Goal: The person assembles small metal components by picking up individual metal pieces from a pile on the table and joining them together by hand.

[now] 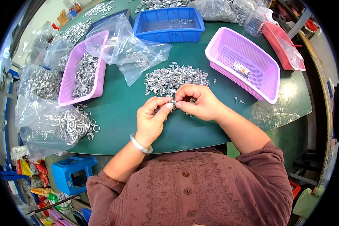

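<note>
Green table: two hands, one small metal clip, two purple baskets.

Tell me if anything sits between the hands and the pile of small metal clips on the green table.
Nothing visible does. The left hand and right hand pinch a small metal piece at the near edge of the pile of clips. The plastic bag and pink basket lie off to the sides.

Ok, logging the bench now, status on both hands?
Left hand and right hand pinch one small metal clip together. Clip pile just beyond. Nothing between.
</note>
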Tool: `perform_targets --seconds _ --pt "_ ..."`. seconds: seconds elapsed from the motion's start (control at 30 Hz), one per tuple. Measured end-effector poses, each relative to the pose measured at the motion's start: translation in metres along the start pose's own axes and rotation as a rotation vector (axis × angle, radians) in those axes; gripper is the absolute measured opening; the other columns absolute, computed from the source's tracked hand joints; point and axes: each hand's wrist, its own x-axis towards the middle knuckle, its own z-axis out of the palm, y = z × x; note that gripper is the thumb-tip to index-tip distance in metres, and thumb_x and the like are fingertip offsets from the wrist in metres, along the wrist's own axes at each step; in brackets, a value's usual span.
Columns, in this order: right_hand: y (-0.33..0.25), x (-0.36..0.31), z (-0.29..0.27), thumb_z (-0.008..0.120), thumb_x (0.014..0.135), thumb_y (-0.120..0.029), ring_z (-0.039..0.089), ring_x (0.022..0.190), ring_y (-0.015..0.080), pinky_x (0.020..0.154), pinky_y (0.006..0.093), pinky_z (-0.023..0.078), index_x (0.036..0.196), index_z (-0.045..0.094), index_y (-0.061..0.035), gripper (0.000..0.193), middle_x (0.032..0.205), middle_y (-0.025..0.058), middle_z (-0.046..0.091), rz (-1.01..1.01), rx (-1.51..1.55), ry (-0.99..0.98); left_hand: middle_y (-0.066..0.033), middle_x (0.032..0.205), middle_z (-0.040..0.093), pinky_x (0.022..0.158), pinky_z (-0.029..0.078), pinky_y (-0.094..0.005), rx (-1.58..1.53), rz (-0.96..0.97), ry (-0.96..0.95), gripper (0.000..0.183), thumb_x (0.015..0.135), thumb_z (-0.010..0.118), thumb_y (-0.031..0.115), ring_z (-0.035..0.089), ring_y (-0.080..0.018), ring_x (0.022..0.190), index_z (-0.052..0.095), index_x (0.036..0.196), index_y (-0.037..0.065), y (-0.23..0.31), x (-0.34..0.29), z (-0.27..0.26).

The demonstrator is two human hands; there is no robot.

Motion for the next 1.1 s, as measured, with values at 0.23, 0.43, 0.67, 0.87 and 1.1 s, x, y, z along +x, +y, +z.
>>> perform_targets --seconds 0.23,0.43,0.67,0.87,1.1 --pt "-0.001 0.000 0.000 0.061 0.078 -0.007 0.052 0.069 0.0069 0.061 0.0208 0.043 0.083 0.060 -0.0027 0.007 0.077 0.0010 0.057 -0.029 0.004 0.089 0.0016 0.071 0.053 0.045 0.032 -0.0149 -0.289 -0.253 0.054 0.017 0.083 0.057 0.007 0.045 -0.0040 0.054 0.058 0.099 0.005 0.006 0.002 -0.001" --pt "-0.001 -0.002 0.001 0.058 0.081 -0.007 0.052 0.072 0.0050 0.063 0.0199 0.043 0.089 0.060 -0.0007 0.011 0.080 0.0001 0.059 0.071 0.143 0.087 -0.0014 0.077 0.056 0.043 0.031 -0.0152 -0.482 -0.304 0.043 0.020 0.082 0.057 0.005 0.044 -0.0057 0.053 0.057 0.101 0.005 0.003 0.001 -0.005" --pt "0.000 0.000 -0.001 0.059 0.081 -0.007 0.054 0.074 0.0062 0.066 0.0200 0.044 0.094 0.061 -0.0003 0.015 0.081 0.0017 0.060 0.109 0.267 0.082 -0.0069 0.085 0.057 0.049 0.037 -0.0183 -0.644 -0.342 -0.024 0.015 0.084 0.052 0.007 0.048 -0.0098 0.061 0.054 0.099 0.004 0.005 0.006 -0.007" --pt "-0.001 0.000 -0.002 0.058 0.081 -0.004 0.057 0.080 0.0107 0.071 0.0226 0.046 0.093 0.061 0.0012 0.014 0.085 0.0048 0.060 0.000 0.203 0.086 -0.0080 0.085 0.057 0.055 0.041 -0.0218 -0.738 -0.465 -0.142 0.015 0.084 0.052 0.011 0.052 -0.0125 0.065 0.053 0.096 0.003 0.007 0.006 -0.005" --pt "-0.002 0.002 -0.002 0.059 0.080 -0.005 0.056 0.080 0.0106 0.071 0.0226 0.045 0.091 0.062 0.0012 0.013 0.085 0.0046 0.059 -0.001 0.212 0.095 -0.0049 0.077 0.058 0.049 0.038 -0.0191 -0.623 -0.512 -0.090 0.010 0.086 0.052 0.011 0.050 -0.0093 0.058 0.055 0.092 0.004 0.015 0.008 0.001"
